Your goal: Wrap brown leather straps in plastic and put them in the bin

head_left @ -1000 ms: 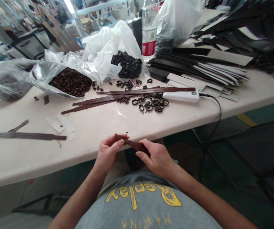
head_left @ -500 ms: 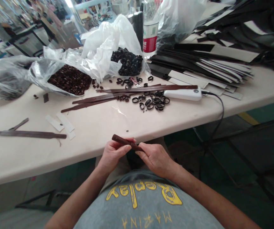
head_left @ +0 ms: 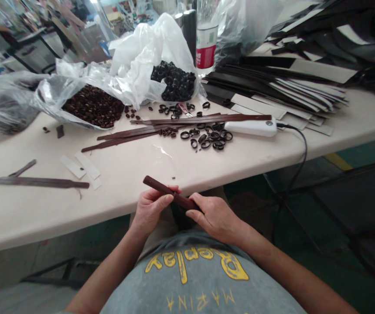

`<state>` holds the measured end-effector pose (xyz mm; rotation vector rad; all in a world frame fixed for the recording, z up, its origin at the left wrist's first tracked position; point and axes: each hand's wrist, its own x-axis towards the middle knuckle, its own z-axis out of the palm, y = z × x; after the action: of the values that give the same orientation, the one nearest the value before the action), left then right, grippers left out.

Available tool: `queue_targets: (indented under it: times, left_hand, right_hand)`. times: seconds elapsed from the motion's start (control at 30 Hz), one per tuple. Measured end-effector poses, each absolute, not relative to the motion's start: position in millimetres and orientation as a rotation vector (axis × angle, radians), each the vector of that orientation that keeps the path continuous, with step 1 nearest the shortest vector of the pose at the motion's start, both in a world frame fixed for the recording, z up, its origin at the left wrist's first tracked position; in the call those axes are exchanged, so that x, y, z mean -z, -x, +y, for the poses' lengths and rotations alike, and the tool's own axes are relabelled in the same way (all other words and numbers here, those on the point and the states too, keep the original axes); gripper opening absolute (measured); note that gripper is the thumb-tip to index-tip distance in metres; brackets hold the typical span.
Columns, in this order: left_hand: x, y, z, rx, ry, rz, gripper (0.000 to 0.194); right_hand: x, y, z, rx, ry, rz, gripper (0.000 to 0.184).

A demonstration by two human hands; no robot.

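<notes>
A dark brown leather strap (head_left: 156, 184) slants between my hands, over my lap at the table's front edge. My left hand (head_left: 151, 211) pinches it between thumb and fingers, and its blunt end sticks out up and to the left. A small raised band, seemingly a loop, crosses the strap by my left thumb. Further down the strap, my right hand (head_left: 216, 216) is closed around it; the lower part is hidden under that hand. Just beyond my hands, a tiny dark bit (head_left: 173, 178) lies on the table.
Brown straps (head_left: 122, 141) lie across the table (head_left: 135, 168) near black loops (head_left: 214, 136) and a white corded device (head_left: 251, 128). Behind are bags of brown loops (head_left: 92, 107) and black loops (head_left: 173, 83), plus a bottle (head_left: 206, 48). Black strips (head_left: 266, 83) are piled on the right.
The strap has shifted up and left, so more of it shows beyond my left hand and between both hands. My left hand has moved slightly left.
</notes>
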<state>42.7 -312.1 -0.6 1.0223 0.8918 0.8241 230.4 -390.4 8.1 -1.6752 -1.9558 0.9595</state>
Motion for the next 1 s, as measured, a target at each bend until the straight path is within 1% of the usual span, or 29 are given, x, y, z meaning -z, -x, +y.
queue_targets:
  times: [0.33,0.5,0.6,0.73,0.9,1.0]
  left_hand:
    - [4,-47,-322,-0.750,-0.896,0.792,0.030]
    - [9,-51,-330,-0.673,-0.976,0.776,0.032]
    - [12,-55,-334,-0.657,-1.013,0.756,0.027]
    - [13,-56,-333,-0.694,-1.068,0.800,0.017]
    - [10,-51,-328,-0.747,-1.078,0.841,0.016]
    - [10,-50,-329,-0.772,-1.053,0.872,0.017]
  right_hand:
    - [2,-224,-396,-0.888,1.608,-1.974,0.021]
    - [1,-222,-397,-0.930,1.527,-1.904,0.023]
    - [0,-220,-396,-0.933,1.556,-1.905,0.024]
    - [-1,-219,-392,-0.944,1.614,-1.885,0.022]
    - [-2,-221,-388,-0.997,1.570,-1.854,0.022]
    - [-1,-224,-390,-1.024,1.602,-1.881,0.018]
